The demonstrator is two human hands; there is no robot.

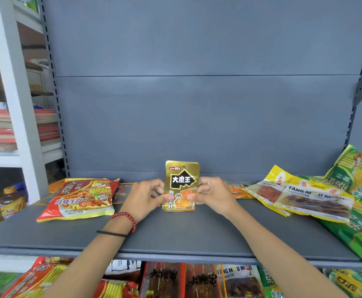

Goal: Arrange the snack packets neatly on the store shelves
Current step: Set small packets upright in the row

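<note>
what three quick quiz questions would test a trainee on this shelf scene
1. True or false: the left hand and the right hand both hold the gold packet upright.
2. Which lies flat on the shelf beside the left hand? A. red noodle packet B. blue box C. glass jar
3. Fill in: the yellow TANG MOU MOU packets lie on the person's ___ side.
Key: 1 true; 2 A; 3 right.
</note>
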